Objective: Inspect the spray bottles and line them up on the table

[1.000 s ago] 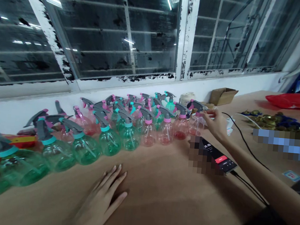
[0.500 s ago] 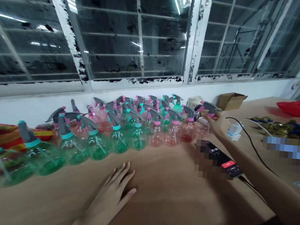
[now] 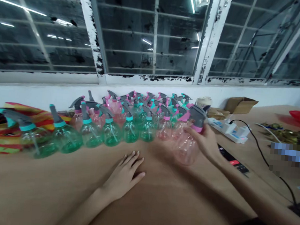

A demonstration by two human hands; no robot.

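Note:
My right hand [image 3: 204, 140] grips a pink spray bottle [image 3: 187, 149] by its neck, just under the grey trigger head. The bottle is clear pink, slightly tilted and blurred, in front of the right end of the bottle rows. Flat on the table lies my left hand [image 3: 125, 175], fingers spread, with nothing in it. Beyond it stands a front row of green spray bottles [image 3: 112, 133] with turquoise collars and grey heads. Pink spray bottles [image 3: 164, 127] with pink collars stand to their right, and more of both colours crowd behind, partly hidden.
Right of the bottles are a white power strip [image 3: 227, 130] with plugs and cables, a phone [image 3: 232, 160] partly behind my right forearm, and an open cardboard box [image 3: 241, 105]. Brass-coloured parts [image 3: 288, 134] lie farther right. A red-yellow cloth [image 3: 3, 138] lies at left. Windows rise behind.
My right hand has drawn the pink spray bottle out of the row's right end, toward me and leftward. My left hand stays flat on the table. The view has turned left.

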